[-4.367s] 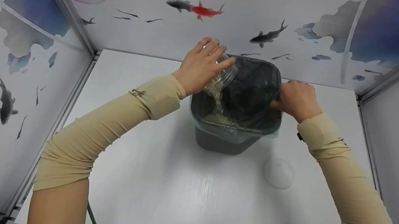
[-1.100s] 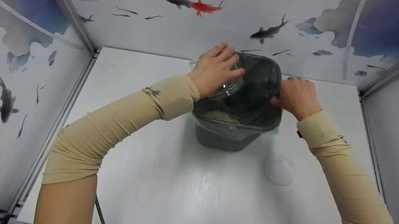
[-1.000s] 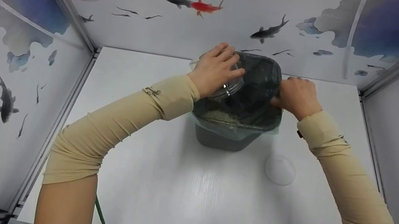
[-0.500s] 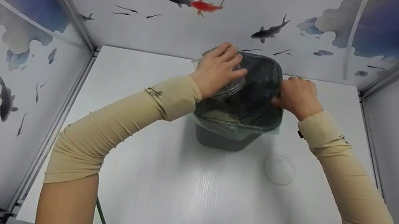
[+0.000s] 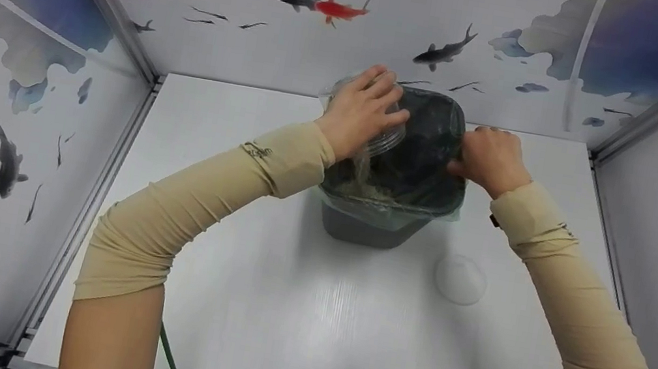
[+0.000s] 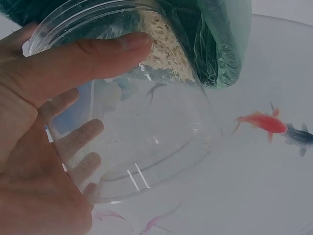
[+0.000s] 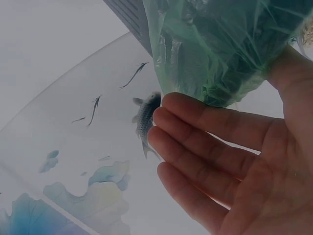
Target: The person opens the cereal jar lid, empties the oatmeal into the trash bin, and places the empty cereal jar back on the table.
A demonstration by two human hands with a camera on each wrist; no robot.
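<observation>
My left hand (image 5: 362,110) grips a clear plastic jar (image 6: 151,112), tipped mouth-down over the left side of a grey trash bin (image 5: 362,226). Pale, flaky grains (image 6: 166,49) lie along the jar's wall near its mouth. A stream of them (image 5: 362,165) drops into the bin, where a small heap (image 5: 367,190) shows. A green plastic bag (image 6: 220,44) lines the bin and folds over its rim. On the right side, my right hand (image 5: 494,161) holds the rim through the bag, fingers outside; the thumb tip is hidden in the right wrist view.
A round translucent lid (image 5: 460,280) lies on the white table (image 5: 253,331), to the right and nearer than the bin. White panels (image 5: 225,49) with printed fish enclose the table at the back and sides. A green cord (image 5: 172,361) runs by the left arm.
Grains poured in the oldest frame, no stream showed about a second ago, and now they fall again. The jar has shifted slightly right since the oldest frame. My right hand stays on the rim.
</observation>
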